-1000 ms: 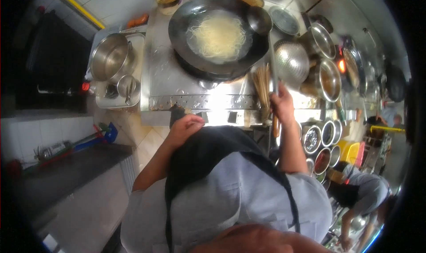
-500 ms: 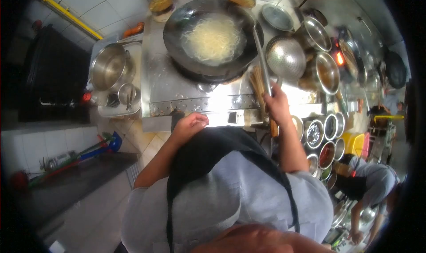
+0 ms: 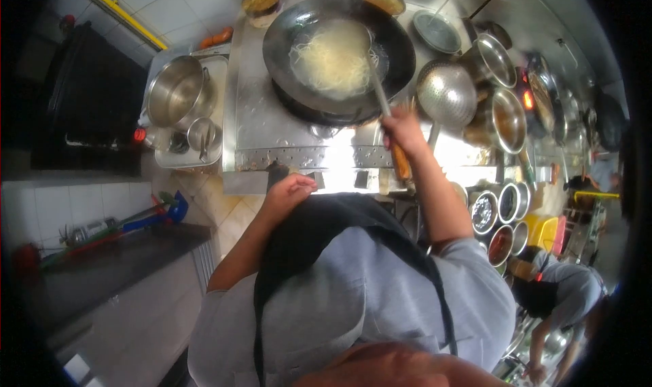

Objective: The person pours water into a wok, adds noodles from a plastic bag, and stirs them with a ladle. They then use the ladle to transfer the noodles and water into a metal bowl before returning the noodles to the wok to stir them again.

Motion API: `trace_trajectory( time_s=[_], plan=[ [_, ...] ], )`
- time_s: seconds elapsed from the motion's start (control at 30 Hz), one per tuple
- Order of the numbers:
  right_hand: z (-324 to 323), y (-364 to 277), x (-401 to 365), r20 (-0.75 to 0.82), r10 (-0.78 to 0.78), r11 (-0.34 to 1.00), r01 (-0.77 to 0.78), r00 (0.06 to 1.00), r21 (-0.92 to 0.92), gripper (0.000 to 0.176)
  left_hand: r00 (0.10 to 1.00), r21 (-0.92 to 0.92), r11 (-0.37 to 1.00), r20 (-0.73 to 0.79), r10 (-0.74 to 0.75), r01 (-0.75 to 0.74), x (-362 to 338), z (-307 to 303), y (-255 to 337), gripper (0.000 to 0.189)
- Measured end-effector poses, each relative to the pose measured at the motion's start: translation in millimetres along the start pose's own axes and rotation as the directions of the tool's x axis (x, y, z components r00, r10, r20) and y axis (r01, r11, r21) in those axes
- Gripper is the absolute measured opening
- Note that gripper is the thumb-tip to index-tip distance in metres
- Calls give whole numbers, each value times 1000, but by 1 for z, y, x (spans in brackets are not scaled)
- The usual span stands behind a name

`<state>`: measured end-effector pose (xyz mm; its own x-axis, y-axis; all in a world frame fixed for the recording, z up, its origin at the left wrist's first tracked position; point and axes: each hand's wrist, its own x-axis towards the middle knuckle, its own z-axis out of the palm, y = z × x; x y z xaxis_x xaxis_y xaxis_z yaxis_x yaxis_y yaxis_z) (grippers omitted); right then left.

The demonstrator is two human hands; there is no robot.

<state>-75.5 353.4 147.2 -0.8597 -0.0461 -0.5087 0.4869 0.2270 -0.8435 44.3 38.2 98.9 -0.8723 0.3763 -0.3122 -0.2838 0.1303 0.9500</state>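
Note:
Pale noodles [image 3: 329, 61] sit in cloudy, steaming liquid inside a large dark wok [image 3: 292, 27] on the stove. My right hand [image 3: 406, 130] is wrapped round a long-handled metal cooking utensil [image 3: 379, 88] with a wooden grip end [image 3: 401, 163]. Its shaft slants over the wok's near right rim into the noodles, where the head is hidden. At the stove's front edge, by a small dark knob [image 3: 277, 172], rests my left hand [image 3: 291, 191], its fingers loosely extended and holding nothing visible.
A perforated strainer [image 3: 446, 94] and metal pots [image 3: 506, 119] stand right of the wok. On the left, a tray [image 3: 210, 153] carries a steel pot [image 3: 178, 91]. Several round containers [image 3: 501, 244] line the right side, where another person [image 3: 570, 288] bends over.
My right hand has moved left and slightly forward, bringing the utensil's head from the wok's right rim into the noodles. The left hand stays at the stove edge; the view has shifted slightly.

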Motion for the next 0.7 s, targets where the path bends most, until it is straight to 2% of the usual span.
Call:
trace_trajectory(
  time_s=[0.03,0.07,0.13,0.17,0.23,0.33,0.47,0.53,0.57,0.63,0.67,0.7],
  plan=[
    [3,2,0,41,-9,995,5,999,96,25,1000,-1,1000,-4,1,-1,0,0,-1,19],
    [3,1,-4,42,-9,996,5,999,94,25,1000,-3,1000,-7,3,-3,0,0,-1,19],
    [2,-4,-14,163,-42,894,-36,986,446,31,1000,-14,1000,-7,3,-4,0,0,1,19],
    [0,-3,-16,164,-41,895,-36,986,445,31,1000,-24,1000,-6,3,-4,0,1,2,19],
    [-11,2,-21,320,-47,692,-200,946,694,37,999,-17,999,-5,32,-32,1,1,-2,19],
    [-24,14,-33,379,-58,684,-240,923,689,40,999,7,999,-11,37,-37,2,1,-3,19],
    [-31,5,-69,339,-35,693,-222,940,686,41,999,38,999,-10,31,-31,5,2,-9,20],
    [-32,-5,-85,235,-18,838,-114,972,533,42,999,25,999,9,32,-32,7,2,-7,20],
    [-33,-7,-91,234,-15,838,-116,972,534,42,999,15,999,26,35,-36,8,2,-6,20],
    [-35,-9,-97,156,24,940,-75,988,332,43,999,16,1000,30,13,-14,9,3,0,21],
    [-36,-9,-98,152,25,940,-75,988,333,43,999,19,1000,31,-7,6,10,4,2,21],
    [-36,-9,-99,94,15,975,-35,995,219,45,999,19,1000,35,-8,7,11,5,4,21]
  ],
)
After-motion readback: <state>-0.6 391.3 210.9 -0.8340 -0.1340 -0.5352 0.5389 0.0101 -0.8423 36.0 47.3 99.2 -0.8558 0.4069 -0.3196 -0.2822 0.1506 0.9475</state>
